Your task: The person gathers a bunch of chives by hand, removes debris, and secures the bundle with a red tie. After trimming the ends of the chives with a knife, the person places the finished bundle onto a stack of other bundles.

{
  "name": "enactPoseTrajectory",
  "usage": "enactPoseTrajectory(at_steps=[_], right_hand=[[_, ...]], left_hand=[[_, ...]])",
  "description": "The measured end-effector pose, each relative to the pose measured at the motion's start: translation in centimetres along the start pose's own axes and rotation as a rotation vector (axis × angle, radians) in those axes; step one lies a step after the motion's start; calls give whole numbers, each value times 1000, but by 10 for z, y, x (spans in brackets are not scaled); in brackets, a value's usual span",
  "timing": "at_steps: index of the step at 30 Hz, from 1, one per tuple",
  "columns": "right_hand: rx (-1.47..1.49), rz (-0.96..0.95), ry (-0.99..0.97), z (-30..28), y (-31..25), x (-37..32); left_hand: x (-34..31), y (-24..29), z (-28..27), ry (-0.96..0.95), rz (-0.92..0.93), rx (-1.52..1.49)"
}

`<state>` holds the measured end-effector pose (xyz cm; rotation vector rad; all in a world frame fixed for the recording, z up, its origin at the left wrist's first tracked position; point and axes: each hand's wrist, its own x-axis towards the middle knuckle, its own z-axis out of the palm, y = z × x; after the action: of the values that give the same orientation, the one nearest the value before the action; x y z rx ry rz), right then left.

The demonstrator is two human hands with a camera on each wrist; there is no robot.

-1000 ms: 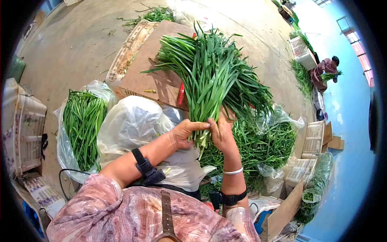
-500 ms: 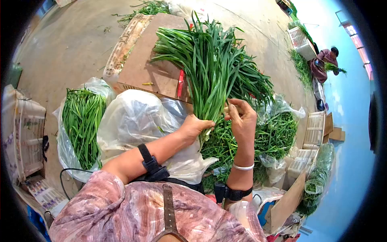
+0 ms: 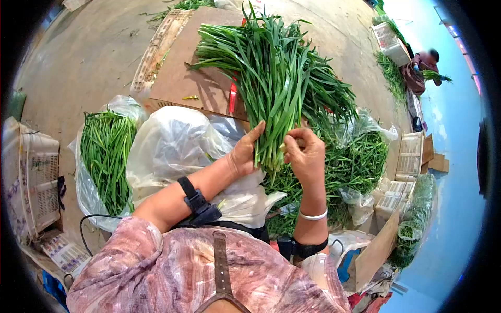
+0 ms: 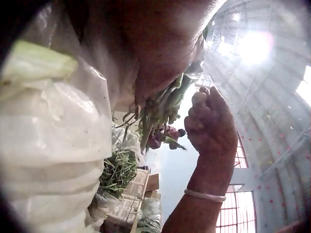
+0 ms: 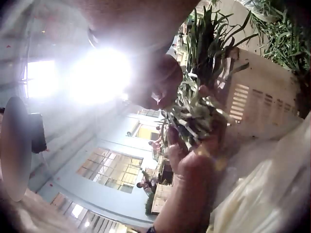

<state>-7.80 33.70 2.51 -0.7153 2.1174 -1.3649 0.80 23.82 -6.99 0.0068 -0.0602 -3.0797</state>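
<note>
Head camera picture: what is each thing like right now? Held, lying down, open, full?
Bunch of green leaves: held up, leaves fanned out, stems gathered.
Left hand: grips the bunch's stems.
Right hand: fingers curled, pinching at the stems.
White plastic bag: crumpled, puffed up.
Side bag: open, full of greens.
Cardboard: lying flat.
Loose greens: heaped on open plastic.

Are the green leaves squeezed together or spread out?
Squeezed at the stalks, spread at the tips: the left hand and right hand hold the bunch together low down.
</note>
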Motion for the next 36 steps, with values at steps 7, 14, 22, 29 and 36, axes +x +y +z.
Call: enactPoseTrajectory(at_steps=[7,14,22,29,36], right_hand=[[-678,-89,147,24,9,-1],[-601,-139,312,36,13,-16],[-436,-504,183,40,10,-26],[-495,-541,-1,42,15,-18],[-92,-581,-493,41,-20,-62]], left_hand=[[6,-9,8,191,111,96],[2,-10,0,110,47,186],[0,-7,-9,78,7,-7],[4,-4,-19,163,-134,-43],[5,-6,-5,250,-12,201]])
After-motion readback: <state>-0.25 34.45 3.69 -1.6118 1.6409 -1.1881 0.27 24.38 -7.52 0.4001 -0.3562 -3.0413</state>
